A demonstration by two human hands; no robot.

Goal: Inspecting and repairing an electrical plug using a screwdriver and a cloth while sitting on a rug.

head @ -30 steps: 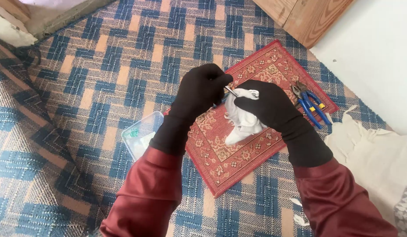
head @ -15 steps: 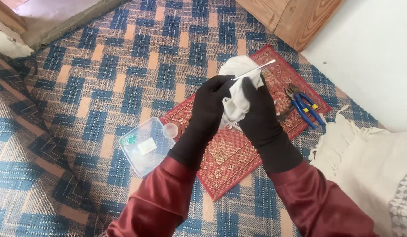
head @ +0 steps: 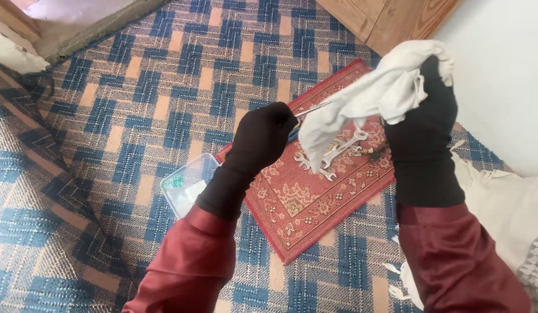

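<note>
1. Head view: the left hand (head: 263,136), in a dark glove, is raised over the floor, its grip closed around one end of a thin metal tool (head: 316,108).
2. The tool runs up and to the right from that hand, and its far end disappears into a white cloth (head: 361,98); what kind of tool it is cannot be told.
3. The right hand (head: 422,124), also dark-gloved, is held higher, with its grip closed on the cloth, which is bunched over the fingers and hangs down to the left around the tool.
4. Both forearms wear dark red sleeves (head: 193,266).
5. Below the hands a small red patterned mat (head: 298,203) lies on the blue and tan woven carpet (head: 135,87).
6. On the mat, under the hanging cloth, lie several open-ended wrenches (head: 332,153), close together and partly overlapping.
7. A clear plastic box (head: 185,185) sits on the carpet, touching the mat's left edge, just below the left wrist.
8. A pale fabric (head: 512,203) lies at the right, beside the white wall.
9. Wooden furniture (head: 385,20) stands at the top edge.
</note>
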